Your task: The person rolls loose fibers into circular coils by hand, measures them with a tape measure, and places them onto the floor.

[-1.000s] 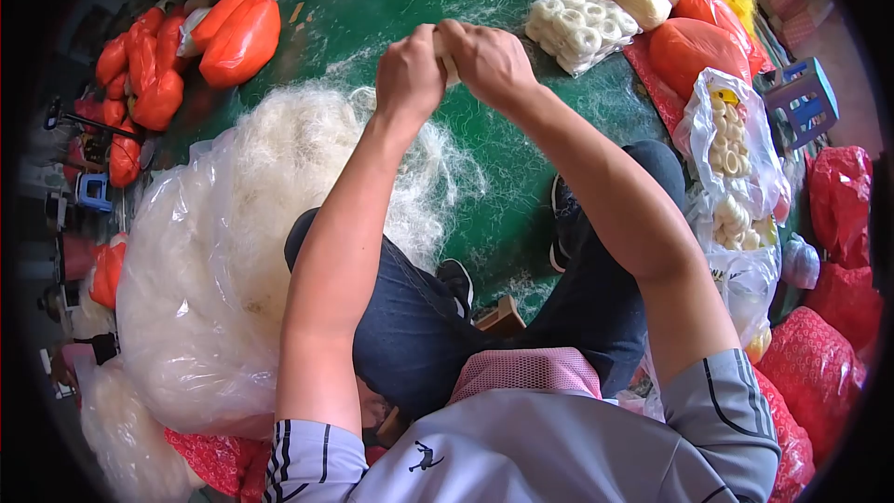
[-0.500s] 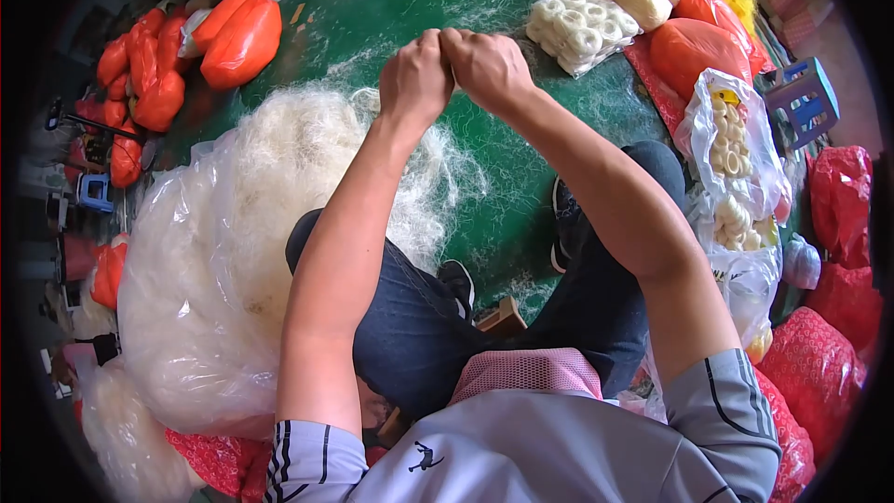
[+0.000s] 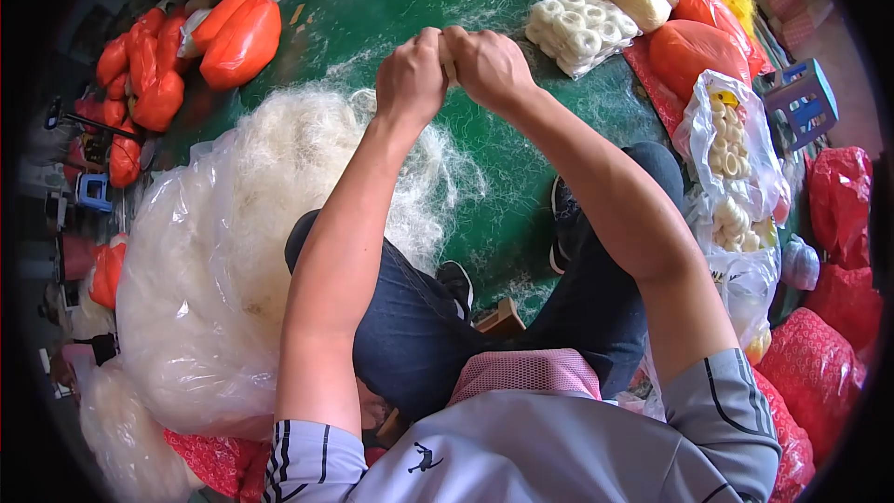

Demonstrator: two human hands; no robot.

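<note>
My left hand (image 3: 411, 76) and my right hand (image 3: 488, 67) are stretched out in front of me, knuckles up and fingers curled closed. Between them shows a small cream-coloured strip (image 3: 448, 63), gripped from both sides; its full shape is hidden by my fingers. Below and left of my hands, a big heap of loose pale fibre (image 3: 289, 144) spills from a clear plastic bag (image 3: 177, 279). Stray strands reach past my left forearm onto the green floor.
A clear pack of cream fibre rings (image 3: 579, 30) lies at upper right, near orange bags (image 3: 698, 51). An open white bag (image 3: 745, 154) with more rings stands by my right knee. Orange bags (image 3: 240, 42) sit at upper left. A small wooden stool (image 3: 501, 319) shows between my legs.
My hands have drawn slightly apart, and more of the cream-coloured strip shows between them. Everything else looks the same.
</note>
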